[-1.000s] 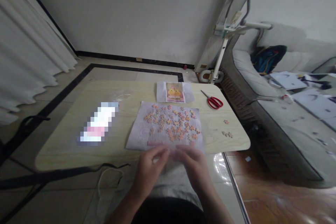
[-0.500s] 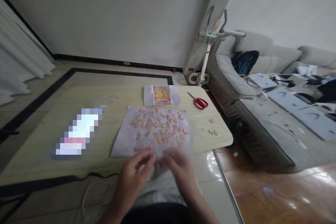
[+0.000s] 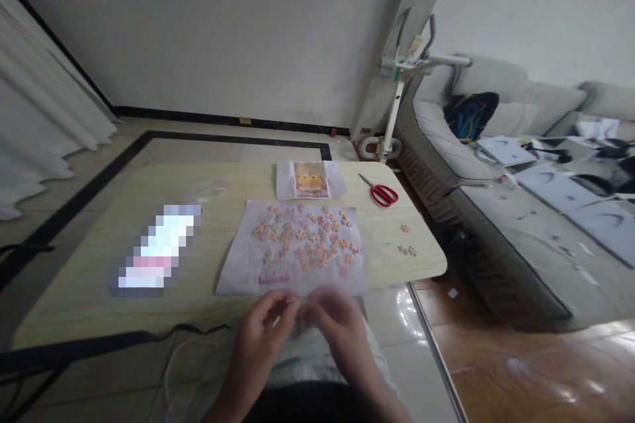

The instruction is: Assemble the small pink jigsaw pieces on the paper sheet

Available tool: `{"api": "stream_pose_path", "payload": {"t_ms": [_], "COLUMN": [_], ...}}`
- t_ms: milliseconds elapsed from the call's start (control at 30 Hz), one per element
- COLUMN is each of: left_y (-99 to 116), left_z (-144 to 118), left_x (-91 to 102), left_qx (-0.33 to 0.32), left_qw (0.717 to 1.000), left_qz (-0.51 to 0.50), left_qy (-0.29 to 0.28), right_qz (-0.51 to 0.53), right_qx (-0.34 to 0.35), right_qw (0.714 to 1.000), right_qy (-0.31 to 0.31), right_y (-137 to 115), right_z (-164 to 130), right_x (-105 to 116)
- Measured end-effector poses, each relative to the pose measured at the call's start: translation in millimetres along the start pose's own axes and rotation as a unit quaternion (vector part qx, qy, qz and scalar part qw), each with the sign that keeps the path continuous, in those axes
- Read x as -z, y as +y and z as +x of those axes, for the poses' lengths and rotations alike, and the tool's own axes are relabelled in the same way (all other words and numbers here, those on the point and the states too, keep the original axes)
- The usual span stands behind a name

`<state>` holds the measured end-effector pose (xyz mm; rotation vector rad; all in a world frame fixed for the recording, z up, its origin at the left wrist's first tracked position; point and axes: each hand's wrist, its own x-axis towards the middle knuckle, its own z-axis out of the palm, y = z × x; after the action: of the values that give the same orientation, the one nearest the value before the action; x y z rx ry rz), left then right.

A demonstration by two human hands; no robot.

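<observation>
Pinching seen at near table edge: left hand [image 3: 260, 330] and right hand [image 3: 333, 324] brought fingertip to fingertip over something tiny, likely puzzle piece; held item too blurred to confirm. Loose orange-pink jigsaw pieces [image 3: 305, 238] scattered, mostly unjoined, on white paper sheet [image 3: 238, 271]. Short pink joined strip [image 3: 274, 277] laid at sheet's near edge. Small yellow-duck reference picture [image 3: 310, 180] placed behind sheet, red-handled scissors [image 3: 381, 193] to right. Few stray pieces [image 3: 407, 250] left on pale wooden table [image 3: 99, 291]. Assembly judged barely begun.
</observation>
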<state>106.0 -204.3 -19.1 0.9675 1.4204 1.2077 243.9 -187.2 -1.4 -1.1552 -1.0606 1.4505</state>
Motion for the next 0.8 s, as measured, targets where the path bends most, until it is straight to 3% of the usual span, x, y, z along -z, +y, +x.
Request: {"api": "stream_pose_path", "payload": {"t_ms": [267,800], "left_y": [-0.4,-1.8], "left_z": [-0.3,-2.6], "left_x": [1.0,-3.1], "left_qx": [-0.013,0.016], "left_qw": [0.999,0.998], "left_qz": [0.042,0.046], "left_qy": [0.016,-0.032], "right_qz": [-0.026,-0.05], "right_qx": [-0.001,0.005], "right_qw": [0.999,0.999], "right_qy": [0.021,-0.009], "right_y": [-4.4,0.0], "right_z": [-0.4,-4.2], "right_x": [5.2,5.3]}}
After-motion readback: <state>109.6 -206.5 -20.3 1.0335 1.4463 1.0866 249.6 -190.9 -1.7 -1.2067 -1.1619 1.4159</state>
